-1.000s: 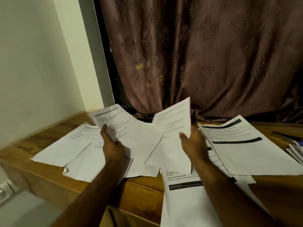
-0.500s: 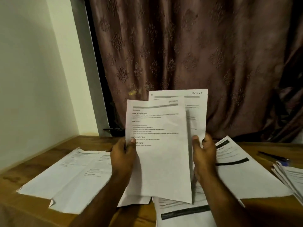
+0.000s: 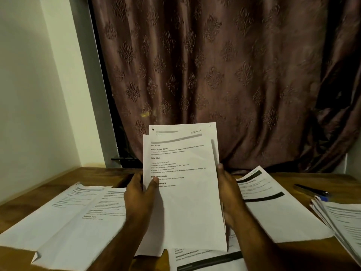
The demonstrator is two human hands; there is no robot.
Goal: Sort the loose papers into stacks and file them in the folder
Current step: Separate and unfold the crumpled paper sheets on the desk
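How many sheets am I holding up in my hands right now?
2 show: a front sheet headed "Initial Scene Setup", and a back sheet peeking out above it, marked "Section 4". Left hand and right hand grip the sides. More may hide between them.

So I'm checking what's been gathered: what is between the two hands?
In the head view, the held sheets fill it: the left hand grips their left edge, the right hand their right, upright above the table.
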